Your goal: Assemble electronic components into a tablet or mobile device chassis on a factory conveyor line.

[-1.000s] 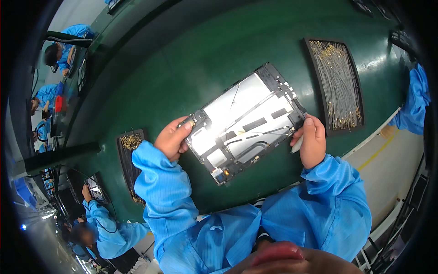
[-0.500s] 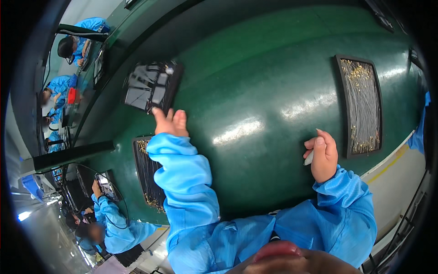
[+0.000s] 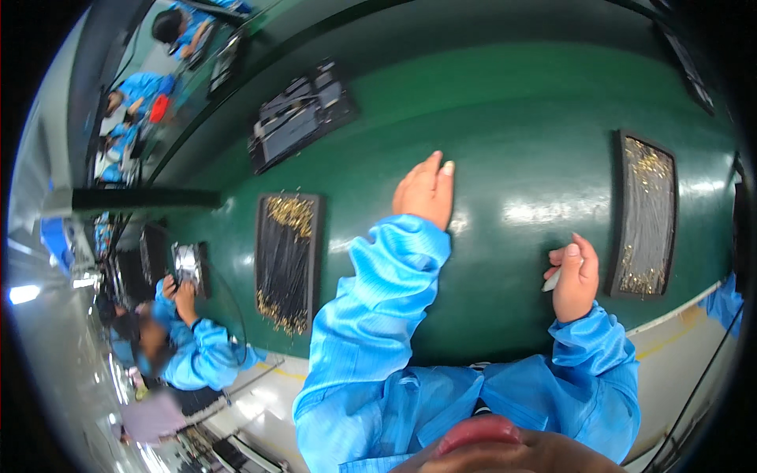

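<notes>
My left hand point(image 3: 424, 191) reaches out over the green tabletop point(image 3: 489, 158), palm down, its fingers stretched and close together. Nothing shows in it, though the palm side is hidden. My right hand point(image 3: 577, 277) is closed around a small whitish object point(image 3: 551, 281) whose tip pokes out between thumb and fingers; its kind I cannot make out. Right of that hand lies a dark tray point(image 3: 618, 213) full of thin grey cables point(image 3: 648, 213) with gold ends. Beyond my left forearm, a second dark tray point(image 3: 317, 229) holds black cables point(image 3: 284, 264) with gold ends.
At the far left a black tray point(image 3: 347, 118) carries several flat grey and black parts point(image 3: 292, 130). A dark beam point(image 3: 146, 199) sticks in from the left. Co-workers in blue smocks sit along the left, the nearest point(image 3: 201, 355) handling a small device point(image 3: 189, 264).
My left hand has left the tray of flat parts and moved right, to the open tabletop. That tray now lies at another angle. My right hand keeps its grip; the view has shifted.
</notes>
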{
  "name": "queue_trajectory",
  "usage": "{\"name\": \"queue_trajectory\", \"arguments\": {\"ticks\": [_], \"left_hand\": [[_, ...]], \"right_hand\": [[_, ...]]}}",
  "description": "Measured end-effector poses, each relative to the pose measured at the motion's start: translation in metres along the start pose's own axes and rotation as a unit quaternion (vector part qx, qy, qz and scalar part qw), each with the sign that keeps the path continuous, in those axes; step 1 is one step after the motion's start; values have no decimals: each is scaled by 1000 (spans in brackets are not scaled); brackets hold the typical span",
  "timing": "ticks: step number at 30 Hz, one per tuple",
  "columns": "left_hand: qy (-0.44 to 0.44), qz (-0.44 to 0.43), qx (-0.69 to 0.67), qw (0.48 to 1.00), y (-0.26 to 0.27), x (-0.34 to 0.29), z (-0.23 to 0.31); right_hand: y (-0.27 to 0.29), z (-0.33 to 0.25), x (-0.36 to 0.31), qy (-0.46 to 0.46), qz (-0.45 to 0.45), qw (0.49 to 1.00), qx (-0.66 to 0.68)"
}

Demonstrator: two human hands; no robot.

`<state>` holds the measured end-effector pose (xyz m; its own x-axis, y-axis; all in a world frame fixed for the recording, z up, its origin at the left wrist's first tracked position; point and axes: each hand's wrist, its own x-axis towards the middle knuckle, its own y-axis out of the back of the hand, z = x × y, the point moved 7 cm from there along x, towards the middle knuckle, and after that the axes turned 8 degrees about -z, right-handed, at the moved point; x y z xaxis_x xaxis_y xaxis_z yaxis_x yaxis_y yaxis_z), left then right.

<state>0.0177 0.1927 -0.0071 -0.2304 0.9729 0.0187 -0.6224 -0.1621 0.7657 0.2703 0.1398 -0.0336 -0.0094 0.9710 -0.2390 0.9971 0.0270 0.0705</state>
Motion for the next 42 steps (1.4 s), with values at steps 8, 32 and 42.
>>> {"name": "queue_trajectory", "arguments": {"ticks": [8,32,42], "left_hand": [[-57,-142,-182,971,40,-65,59],[93,104,-367,920,138,-59,-30],[274,245,-649,666,150,43,-228]], "right_hand": [[-1,1,5,-4,-15,1000,-1],[-2,-2,3,-7,4,999,-47],[9,5,-2,-2,38,996,-75]]}}
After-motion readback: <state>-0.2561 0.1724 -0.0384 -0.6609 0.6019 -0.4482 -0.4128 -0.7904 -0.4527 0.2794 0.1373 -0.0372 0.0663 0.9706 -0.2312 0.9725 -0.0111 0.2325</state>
